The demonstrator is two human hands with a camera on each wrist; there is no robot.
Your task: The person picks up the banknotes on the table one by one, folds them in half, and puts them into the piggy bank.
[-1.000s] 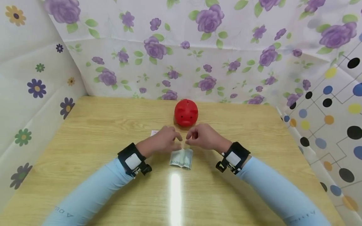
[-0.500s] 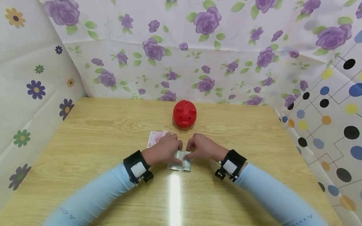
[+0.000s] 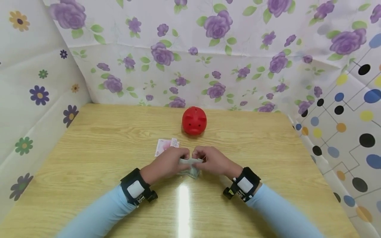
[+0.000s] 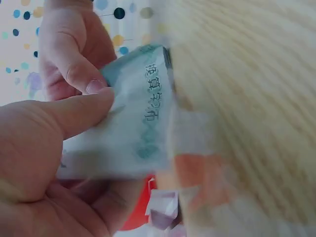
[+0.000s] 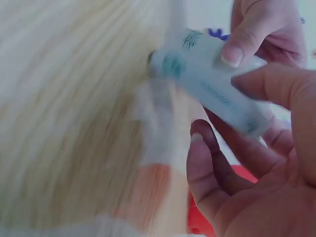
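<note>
Both hands pinch a pale green banknote (image 3: 193, 172) at the middle of the wooden table. My left hand (image 3: 170, 161) grips its left part, the thumb lying across the printed face (image 4: 133, 113) in the left wrist view. My right hand (image 3: 215, 161) has the right part between thumb and fingers. Creased and bent, the green banknote (image 5: 210, 84) shows dark printing in the right wrist view. Just beyond the left hand lie pink banknotes (image 3: 163, 145), one with a folded end, partly hidden by that hand.
A red piggy bank (image 3: 194, 121) with a slot on top stands behind the hands, facing them. Flowered cloth (image 3: 125, 66) hangs along the back edge of the table (image 3: 104, 138), with patterned sheets at both sides.
The hands came down from above the green banknote, which lay on the table, and took hold of it. It is now bent between them. More of the pink banknotes shows.
</note>
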